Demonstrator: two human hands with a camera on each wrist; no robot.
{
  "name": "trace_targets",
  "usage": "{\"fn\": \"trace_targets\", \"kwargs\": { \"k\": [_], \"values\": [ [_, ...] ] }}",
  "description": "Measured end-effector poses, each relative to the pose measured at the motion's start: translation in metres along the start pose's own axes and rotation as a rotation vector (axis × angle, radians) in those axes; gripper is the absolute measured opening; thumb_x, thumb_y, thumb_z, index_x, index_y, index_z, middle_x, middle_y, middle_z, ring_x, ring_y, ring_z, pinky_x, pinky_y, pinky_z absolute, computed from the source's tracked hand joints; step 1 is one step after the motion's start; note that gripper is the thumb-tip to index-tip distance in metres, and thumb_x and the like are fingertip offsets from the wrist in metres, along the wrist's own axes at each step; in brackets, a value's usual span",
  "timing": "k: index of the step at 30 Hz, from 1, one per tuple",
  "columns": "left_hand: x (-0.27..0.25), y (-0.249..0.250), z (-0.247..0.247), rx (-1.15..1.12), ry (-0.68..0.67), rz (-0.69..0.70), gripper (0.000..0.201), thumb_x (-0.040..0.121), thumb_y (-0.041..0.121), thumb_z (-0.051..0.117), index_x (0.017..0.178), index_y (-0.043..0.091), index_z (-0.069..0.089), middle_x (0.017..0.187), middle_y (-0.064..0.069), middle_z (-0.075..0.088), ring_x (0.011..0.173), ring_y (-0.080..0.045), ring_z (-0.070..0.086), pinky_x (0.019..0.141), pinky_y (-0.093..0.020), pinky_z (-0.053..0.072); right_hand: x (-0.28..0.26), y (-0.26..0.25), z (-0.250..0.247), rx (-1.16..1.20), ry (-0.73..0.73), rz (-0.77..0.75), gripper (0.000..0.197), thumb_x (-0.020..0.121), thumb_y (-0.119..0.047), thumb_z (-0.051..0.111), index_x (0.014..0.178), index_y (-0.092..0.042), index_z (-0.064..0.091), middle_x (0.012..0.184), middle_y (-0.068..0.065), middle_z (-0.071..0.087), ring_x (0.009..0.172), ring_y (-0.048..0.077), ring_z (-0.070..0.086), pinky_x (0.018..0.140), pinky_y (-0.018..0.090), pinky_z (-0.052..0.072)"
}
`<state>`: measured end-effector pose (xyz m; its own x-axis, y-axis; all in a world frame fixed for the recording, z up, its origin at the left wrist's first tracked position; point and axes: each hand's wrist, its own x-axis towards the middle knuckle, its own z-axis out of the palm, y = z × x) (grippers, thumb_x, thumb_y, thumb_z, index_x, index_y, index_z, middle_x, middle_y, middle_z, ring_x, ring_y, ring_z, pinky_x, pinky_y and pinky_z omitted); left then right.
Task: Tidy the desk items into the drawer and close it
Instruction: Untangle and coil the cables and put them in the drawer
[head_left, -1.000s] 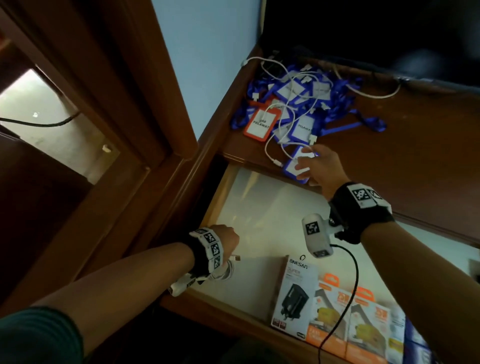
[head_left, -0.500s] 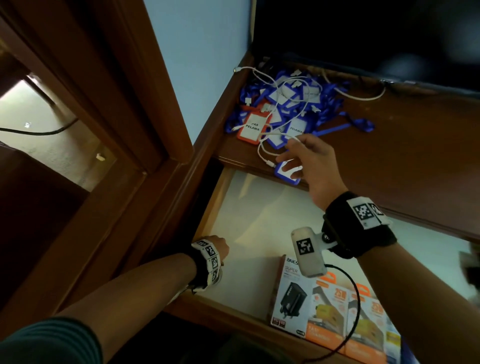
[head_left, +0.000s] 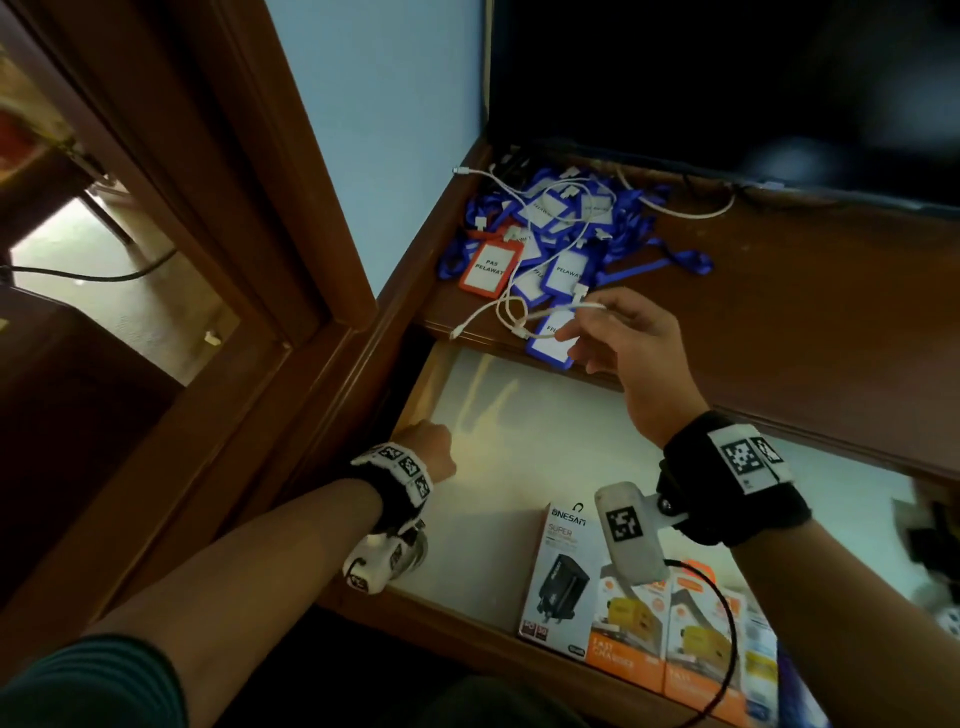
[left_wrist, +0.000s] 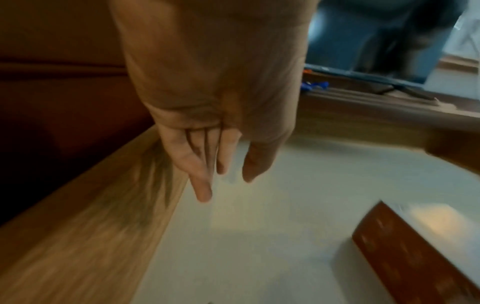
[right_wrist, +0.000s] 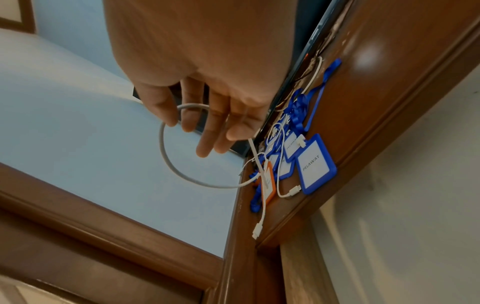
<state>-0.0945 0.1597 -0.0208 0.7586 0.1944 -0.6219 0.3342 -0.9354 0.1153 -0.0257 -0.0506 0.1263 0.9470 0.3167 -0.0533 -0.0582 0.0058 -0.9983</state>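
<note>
1. Right hand (head_left: 631, 345) is up at the worktop (head_left: 810, 322) edge, centre of the head view, with a white cable (head_left: 511, 312) looped over its fingers (right_wrist: 166, 111).
2. The right wrist view shows it best: the grip is curled loosely round the cable (right_wrist: 166, 156), which arcs down in a grey-white loop from the fingers toward the pile.
3. One cable plug (right_wrist: 257, 230) dangles past the worktop's front edge, lower centre of that view.
4. The pile of blue badges (head_left: 566, 228) and lanyards sits in the upper centre of the head view, in the worktop's back left corner, cables tangled through it.
5. An orange badge (head_left: 485, 267) lies at the pile's left edge; a blue badge (head_left: 550, 338) lies at the front edge, just beside the right hand.
6. The drawer (head_left: 415, 384) stands open below the worktop, pale floor showing.
7. Left hand (head_left: 431, 449) is down inside the drawer by its left wall, centre left of the head view.
8. In the left wrist view its grip is apart: fingers (left_wrist: 200, 176) hang straight and relaxed over the drawer floor, holding nothing.
9. Charger boxes (head_left: 634, 597) lie in a row along the drawer's front, lower right of the head view, touching one another.
10. A dark screen (head_left: 727, 78) stands at the back of the worktop, upper right.
</note>
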Motion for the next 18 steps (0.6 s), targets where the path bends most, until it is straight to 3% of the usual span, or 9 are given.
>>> {"fn": "trace_targets", "kwargs": {
  "k": [3,6,9,12,15,18],
  "values": [
    [0.009,0.008,-0.017,-0.435,0.247,-0.111,0.055,0.083,0.024,0.062,0.133,0.010,0.043,0.134,-0.012,0.050,0.116,-0.033,0.054,0.093,-0.036,0.045,-0.009,-0.003,-0.012,0.025,-0.026,-0.056,0.012,0.088,0.001,0.053,0.084,-0.008,0.061,0.080,0.011,0.071,0.067,0.019,0.057,0.058,0.025,0.042],
    [0.014,0.023,-0.035,-0.838,0.492,-0.169,0.064,0.075,0.020,0.071,0.129,0.013,0.037,0.134,-0.009,0.039,0.111,-0.034,0.053,0.090,-0.035,0.043,-0.016,-0.006,-0.028,0.055,-0.024,-0.103,0.012,0.077,0.001,0.052,0.079,-0.009,0.060,0.080,0.013,0.071,0.069,0.023,0.057,0.059,0.026,0.043],
    [0.024,0.039,-0.050,-0.938,0.572,-0.040,0.070,0.071,0.013,0.074,0.129,0.017,0.036,0.135,-0.007,0.035,0.111,-0.030,0.052,0.086,-0.029,0.041,-0.023,-0.011,-0.043,0.061,-0.004,-0.140,0.012,0.069,0.003,0.049,0.076,-0.004,0.056,0.083,0.022,0.068,0.071,0.025,0.058,0.060,0.028,0.042],
    [0.036,0.054,-0.067,-0.856,0.628,0.198,0.082,0.064,0.006,0.076,0.134,0.022,0.037,0.139,-0.008,0.032,0.122,-0.028,0.047,0.100,-0.037,0.044,-0.030,-0.019,-0.059,0.072,0.021,-0.165,0.012,0.065,0.004,0.045,0.073,0.001,0.053,0.086,0.027,0.065,0.075,0.028,0.058,0.064,0.033,0.043],
    [0.043,0.080,-0.086,-0.507,0.710,0.420,0.099,0.060,0.012,0.084,0.142,0.024,0.029,0.155,-0.011,0.015,0.141,-0.031,0.019,0.113,-0.044,0.028,-0.036,-0.028,-0.072,0.044,0.043,-0.168,0.007,0.071,-0.001,0.047,0.068,-0.001,0.054,0.088,0.027,0.066,0.071,0.026,0.056,0.065,0.030,0.047],
    [0.042,0.111,-0.101,-0.162,0.702,0.634,0.107,0.062,0.021,0.082,0.146,0.032,0.017,0.160,-0.001,-0.001,0.146,-0.030,0.004,0.116,-0.050,0.020,-0.042,-0.033,-0.083,0.006,0.064,-0.167,0.014,0.075,-0.004,0.050,0.063,-0.004,0.056,0.083,0.025,0.067,0.068,0.026,0.055,0.062,0.030,0.045]
  ]
}}
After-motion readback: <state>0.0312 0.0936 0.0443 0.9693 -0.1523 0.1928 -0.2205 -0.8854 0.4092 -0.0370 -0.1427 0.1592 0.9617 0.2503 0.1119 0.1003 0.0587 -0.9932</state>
